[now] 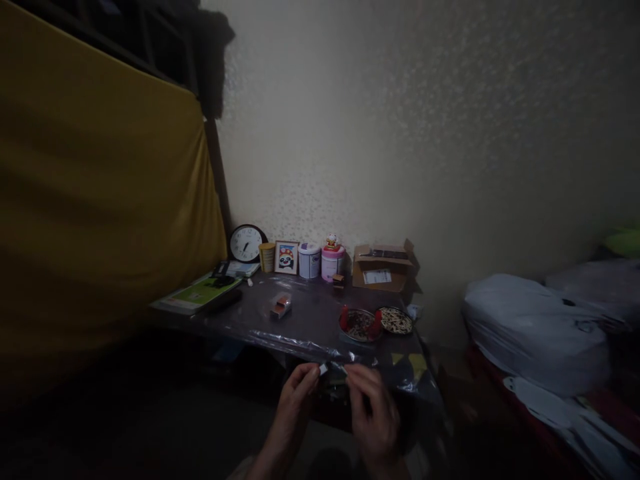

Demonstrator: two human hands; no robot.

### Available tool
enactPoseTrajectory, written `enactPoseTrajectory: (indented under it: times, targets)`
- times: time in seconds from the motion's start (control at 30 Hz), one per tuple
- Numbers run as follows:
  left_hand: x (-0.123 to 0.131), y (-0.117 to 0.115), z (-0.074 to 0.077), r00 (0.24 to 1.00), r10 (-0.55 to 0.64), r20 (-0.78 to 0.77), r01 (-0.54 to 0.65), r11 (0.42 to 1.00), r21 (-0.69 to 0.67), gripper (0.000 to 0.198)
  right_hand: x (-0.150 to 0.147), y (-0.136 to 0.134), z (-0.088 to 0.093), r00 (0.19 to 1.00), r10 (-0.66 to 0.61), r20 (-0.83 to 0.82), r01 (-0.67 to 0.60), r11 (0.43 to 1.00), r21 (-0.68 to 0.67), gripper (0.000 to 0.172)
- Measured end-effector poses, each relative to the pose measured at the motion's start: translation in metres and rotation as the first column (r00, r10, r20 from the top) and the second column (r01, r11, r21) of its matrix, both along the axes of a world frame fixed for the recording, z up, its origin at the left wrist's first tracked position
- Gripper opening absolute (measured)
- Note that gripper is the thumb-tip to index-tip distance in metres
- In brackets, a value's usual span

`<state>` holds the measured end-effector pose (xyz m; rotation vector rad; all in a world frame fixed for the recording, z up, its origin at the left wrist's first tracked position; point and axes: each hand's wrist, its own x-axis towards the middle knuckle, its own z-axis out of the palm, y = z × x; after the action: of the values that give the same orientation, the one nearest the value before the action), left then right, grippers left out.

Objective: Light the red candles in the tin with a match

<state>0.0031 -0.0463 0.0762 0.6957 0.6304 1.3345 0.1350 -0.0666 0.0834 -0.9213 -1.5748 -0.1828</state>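
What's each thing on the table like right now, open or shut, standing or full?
Cardboard box, flaps open.
Clock, upright against the wall.
Picture frame, standing upright.
White tin, lid on.
Pink tin, lid on, figure on top.
Red dish, holding dark bits.
Other dish, full of small bits.
Left hand, pinching a small pale piece.
Right hand, fingers curled, grip unclear.

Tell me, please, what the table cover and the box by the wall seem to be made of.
Table cover: probably clear glossy plastic sheet; it wrinkles and glints along the front edge. Box: apparently matte brown cardboard, with raised flaps and a white label.
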Motion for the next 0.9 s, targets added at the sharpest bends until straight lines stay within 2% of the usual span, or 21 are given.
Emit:
enactPoseTrajectory:
  times: [0.1, 0.2, 0.27, 0.43, 0.7, 0.9]
  targets:
    - [0.0, 0.0, 0.001, 1.0, 0.009, -0.019, -0.009, 1.0, 0.012, 0.017, 0.007, 0.014, -0.013, 0.995, 0.017, 0.103, -0.01, 0.997, -0.072, 0.02]
    - [-0.003, 0.0, -0.005, 0.999, -0.007, -0.052, 0.008, 1.0, 0.024, 0.016, 0.02, 0.033, -0.025, 0.987, -0.134, -0.084, 0.119, 0.98, -0.161, 0.02]
    - [-0.007, 0.0, -0.011, 0.997, 0.01, -0.08, -0.007, 0.999, 0.037, 0.017, 0.029, 0.041, -0.028, 0.958, -0.192, -0.215, 0.149, 0.968, -0.2, 0.019]
    - [-0.027, -0.001, -0.027, 0.991, 0.046, -0.126, -0.051, 0.998, -0.035, 0.017, 0.044, 0.045, -0.022, 0.915, -0.197, -0.353, 0.13, 0.97, -0.205, 0.02]
    - [-0.058, 0.009, -0.08, 0.995, -0.028, -0.1, 0.011, 0.986, -0.165, 0.021, 0.051, 0.056, -0.012, 0.911, -0.192, -0.366, 0.137, 0.976, -0.17, 0.022]
    - [-0.062, 0.006, -0.087, 0.997, -0.059, -0.043, 0.051, 0.983, -0.179, 0.025, 0.054, 0.066, -0.007, 0.9, -0.206, -0.385, 0.162, 0.976, -0.142, 0.022]
